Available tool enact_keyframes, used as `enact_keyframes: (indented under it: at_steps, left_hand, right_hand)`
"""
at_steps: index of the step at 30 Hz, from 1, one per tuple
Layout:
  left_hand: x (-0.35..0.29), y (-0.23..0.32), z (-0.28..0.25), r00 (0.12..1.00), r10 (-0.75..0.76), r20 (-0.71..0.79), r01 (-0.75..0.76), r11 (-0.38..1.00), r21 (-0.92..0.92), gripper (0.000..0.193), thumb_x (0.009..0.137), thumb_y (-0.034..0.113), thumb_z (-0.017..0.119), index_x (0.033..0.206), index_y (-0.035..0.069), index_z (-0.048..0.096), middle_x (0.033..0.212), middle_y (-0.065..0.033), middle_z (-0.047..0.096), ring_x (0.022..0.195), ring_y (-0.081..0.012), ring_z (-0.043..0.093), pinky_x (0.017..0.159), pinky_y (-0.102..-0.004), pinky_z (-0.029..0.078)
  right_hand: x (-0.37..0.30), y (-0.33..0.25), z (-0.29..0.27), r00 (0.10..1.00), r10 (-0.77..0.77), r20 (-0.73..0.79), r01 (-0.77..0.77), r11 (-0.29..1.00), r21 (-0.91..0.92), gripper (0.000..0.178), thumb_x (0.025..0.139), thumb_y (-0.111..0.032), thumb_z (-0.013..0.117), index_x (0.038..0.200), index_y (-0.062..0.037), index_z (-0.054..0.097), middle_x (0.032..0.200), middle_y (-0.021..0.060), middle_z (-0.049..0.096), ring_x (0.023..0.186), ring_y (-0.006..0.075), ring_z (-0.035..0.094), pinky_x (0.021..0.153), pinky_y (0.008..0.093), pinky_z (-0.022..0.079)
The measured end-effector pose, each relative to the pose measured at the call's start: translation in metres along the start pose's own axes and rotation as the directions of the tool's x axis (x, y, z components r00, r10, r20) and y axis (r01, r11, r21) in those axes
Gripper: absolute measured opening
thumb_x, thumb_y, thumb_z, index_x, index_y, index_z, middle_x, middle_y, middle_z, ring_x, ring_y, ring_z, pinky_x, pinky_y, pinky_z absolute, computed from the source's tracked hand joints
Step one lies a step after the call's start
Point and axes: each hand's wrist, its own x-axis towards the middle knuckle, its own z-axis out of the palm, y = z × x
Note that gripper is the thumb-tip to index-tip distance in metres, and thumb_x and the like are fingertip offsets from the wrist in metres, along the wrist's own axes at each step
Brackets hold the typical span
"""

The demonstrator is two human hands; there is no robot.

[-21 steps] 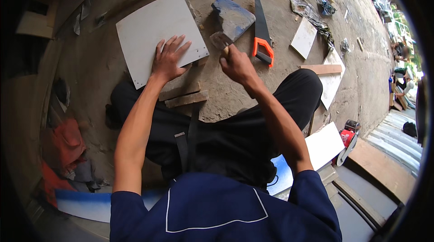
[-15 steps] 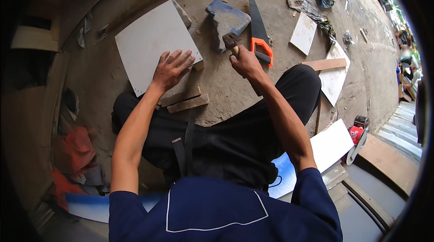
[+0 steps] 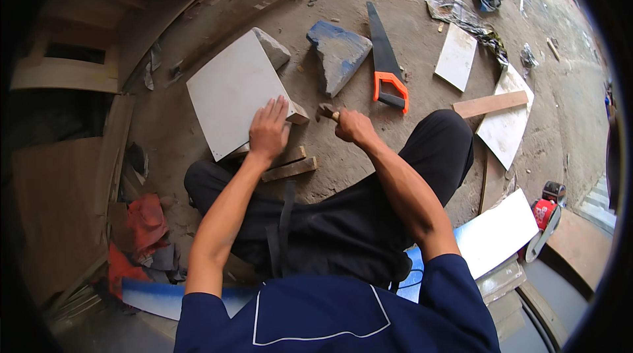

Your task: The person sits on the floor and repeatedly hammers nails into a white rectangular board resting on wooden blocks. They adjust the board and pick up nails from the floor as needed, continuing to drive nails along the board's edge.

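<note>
At left, over the dirt floor (image 3: 554, 122), sits a white board (image 3: 224, 96), the left hand (image 3: 268, 131) flat on its right edge, clasping nothing; farther right, the right hand (image 3: 357, 127) clamps a hammer (image 3: 326, 113). A misaimed swing could strike the left hand; light pressure could let the board slip.

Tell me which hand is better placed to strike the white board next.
Probably the right hand: it grips the hammer, whose head is to the right of the white board, while the left hand rests on that board.
</note>
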Motion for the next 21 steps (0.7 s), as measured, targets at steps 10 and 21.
enact_keyframes:
  at_steps: [10, 21]
  left_hand:
    - [-0.035, 0.065, -0.006, 0.972, -0.211, 0.104, 0.233, 0.932, -0.279, 0.035, 0.084, 0.027, 0.071, 0.108, 0.002, 0.067, 0.112, -0.0135, 0.068, 0.104, -0.0263, 0.065, 0.088, -0.0409, 0.050]
    - [0.000, 0.039, 0.038, 0.196, -0.719, 0.667, -0.112, -0.693, -0.713, 0.066, 0.088, 0.055, 0.066, 0.131, 0.007, 0.050, 0.132, -0.0063, 0.052, 0.127, -0.0209, 0.047, 0.109, -0.0383, 0.038]
  right_hand:
    - [0.011, 0.037, 0.035, 0.996, -0.050, 0.077, 0.057, 0.995, -0.083, 0.020, 0.078, -0.009, 0.056, 0.096, 0.0009, 0.059, 0.087, 0.0235, 0.068, 0.083, 0.0405, 0.068, 0.070, 0.0474, 0.055]
    - [0.024, 0.058, 0.071, 0.973, 0.187, 0.137, -0.156, 0.966, -0.209, 0.026, 0.084, -0.014, 0.059, 0.108, -0.0033, 0.060, 0.104, 0.0164, 0.070, 0.098, 0.0359, 0.069, 0.082, 0.0467, 0.053]
